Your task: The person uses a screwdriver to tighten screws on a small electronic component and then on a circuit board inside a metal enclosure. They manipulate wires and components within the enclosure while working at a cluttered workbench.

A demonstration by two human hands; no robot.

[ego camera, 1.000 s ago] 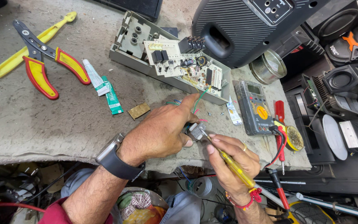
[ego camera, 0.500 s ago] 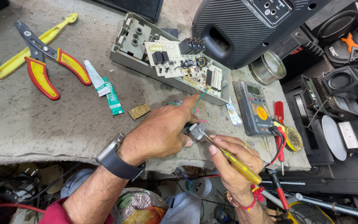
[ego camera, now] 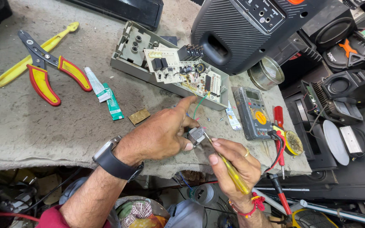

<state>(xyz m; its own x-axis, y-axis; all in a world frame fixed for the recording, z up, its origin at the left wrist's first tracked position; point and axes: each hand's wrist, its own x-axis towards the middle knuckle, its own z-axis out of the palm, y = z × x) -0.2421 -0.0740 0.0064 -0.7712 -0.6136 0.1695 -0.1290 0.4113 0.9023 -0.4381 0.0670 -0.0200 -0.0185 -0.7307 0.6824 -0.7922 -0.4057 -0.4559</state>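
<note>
My left hand point(ego camera: 161, 135) grips a small grey electrical component point(ego camera: 196, 135) near the bench's front edge, with thin green and red wires point(ego camera: 198, 105) running from it up to a white circuit board point(ego camera: 184, 72) that lies on an open grey plastic housing point(ego camera: 132, 55). My right hand point(ego camera: 233, 162) holds a yellow-handled screwdriver point(ego camera: 229, 169), and its metal tip rests against the component. A black watch sits on my left wrist and a red thread band on my right wrist.
Red-and-yellow pliers point(ego camera: 43, 71), a glue tube point(ego camera: 106, 95) and a small brown board piece point(ego camera: 139, 116) lie on the grey cloth at left. A multimeter point(ego camera: 253, 113) with red probes, a solder tin point(ego camera: 293, 142), a metal lid point(ego camera: 266, 72) and black speakers point(ego camera: 258, 29) stand to the right.
Both hands stay on the component; the screwdriver shifted slightly against it. Nothing else moved.
</note>
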